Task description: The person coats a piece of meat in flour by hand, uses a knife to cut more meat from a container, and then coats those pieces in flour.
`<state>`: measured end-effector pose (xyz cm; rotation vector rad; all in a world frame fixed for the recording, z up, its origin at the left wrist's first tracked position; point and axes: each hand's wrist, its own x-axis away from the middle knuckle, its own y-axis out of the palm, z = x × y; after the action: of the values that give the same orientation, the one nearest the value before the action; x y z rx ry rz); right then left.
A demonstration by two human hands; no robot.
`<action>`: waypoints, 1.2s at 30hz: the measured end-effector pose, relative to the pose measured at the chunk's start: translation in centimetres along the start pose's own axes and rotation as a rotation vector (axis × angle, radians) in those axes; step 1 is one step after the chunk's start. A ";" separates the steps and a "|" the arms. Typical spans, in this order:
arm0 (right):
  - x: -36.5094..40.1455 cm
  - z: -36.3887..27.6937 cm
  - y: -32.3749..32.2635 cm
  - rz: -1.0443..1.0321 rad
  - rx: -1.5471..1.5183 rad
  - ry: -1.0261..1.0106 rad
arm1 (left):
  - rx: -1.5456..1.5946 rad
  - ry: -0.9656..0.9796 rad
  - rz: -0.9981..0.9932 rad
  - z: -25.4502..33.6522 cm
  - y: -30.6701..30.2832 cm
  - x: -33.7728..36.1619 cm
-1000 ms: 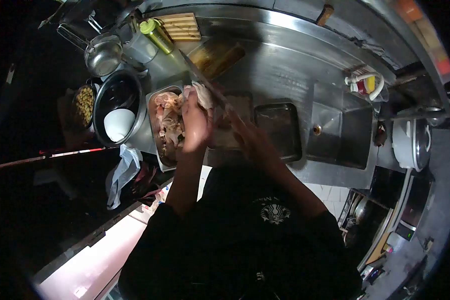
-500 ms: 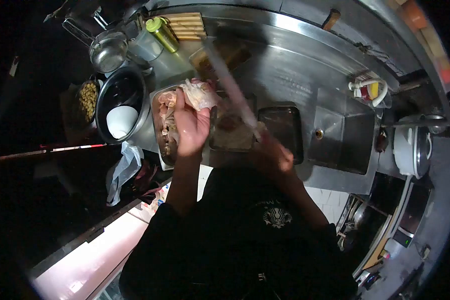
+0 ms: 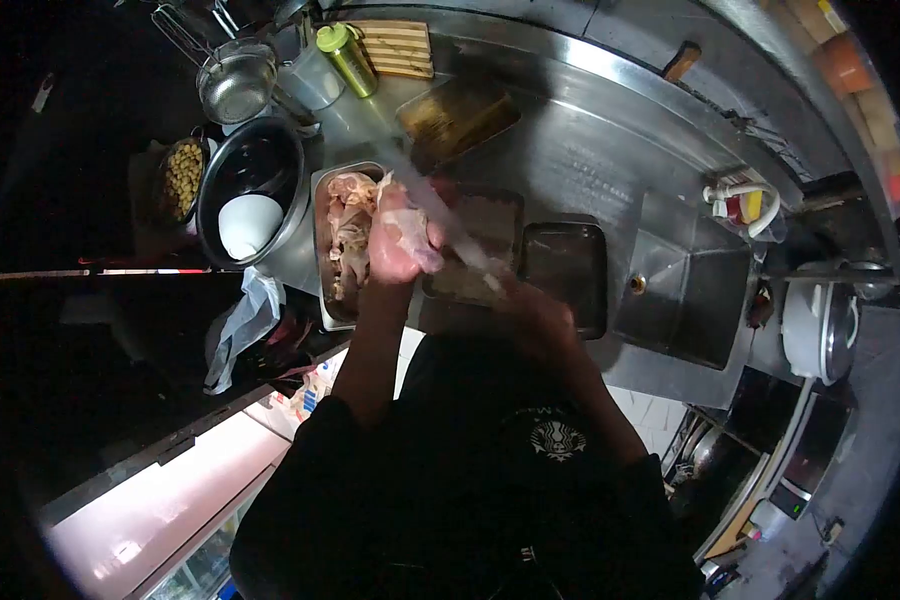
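Along the left end of the counter (image 3: 590, 140), crowded: a black bowl (image 3: 260, 165) with a white rounded bowl (image 3: 248, 224) inside, and a tub of yellowish beans (image 3: 182, 178) just beside it toward the left edge. At the far left corner, a metal strainer (image 3: 235, 88), a clear cup (image 3: 315, 80), a green-capped bottle (image 3: 348, 55) and a striped wooden board (image 3: 395, 50). Further along the far edge, an amber-brown tray (image 3: 457, 115). At the right end, a sunken sink (image 3: 685, 270) with a looped hose (image 3: 740, 195) behind it. Just left of the sink, a dark shallow tray (image 3: 565, 265), close beside a dark cutting tray (image 3: 490, 225) by the near edge. Over the near edge on the left, a pale crumpled bag (image 3: 240, 325).

Holds a piece of raw chicken (image 3: 410, 232) in the left hand (image 3: 388, 262), grip wrapped closed round it, above the join between the steel tray of raw chicken (image 3: 318, 230) and the cutting tray. Grasps a knife (image 3: 448, 222) in the right hand (image 3: 532, 305), grip shut on the handle. Blade blurred, slanting up over the cutting tray toward the far edge, crossing just in front of the held piece and hiding its right side. Covers the cutting tray's near part with both forearms.

Looks pale pink and whitish, glossy, with loose folds; exact cut impossible to tell. Resembles the heap in the steel tray.
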<state>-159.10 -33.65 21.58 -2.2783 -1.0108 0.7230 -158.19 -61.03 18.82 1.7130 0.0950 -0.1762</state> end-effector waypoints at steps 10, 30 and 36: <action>-6.1 -4.5 -1.2 -0.086 -0.170 -0.013 | -0.095 0.069 0.146 -2.7 2.4 -0.9; -4.6 -4.3 -2.8 -0.188 -0.103 0.080 | 0.009 -0.003 0.031 0.8 0.3 0.7; 0.6 -0.7 -3.5 -0.251 -0.097 0.138 | 0.044 0.111 0.280 -1.3 -0.6 -1.1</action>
<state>-160.05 -31.39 24.22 -2.1937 -1.2587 0.4155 -159.33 -59.62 18.66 1.7590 -0.0676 0.1247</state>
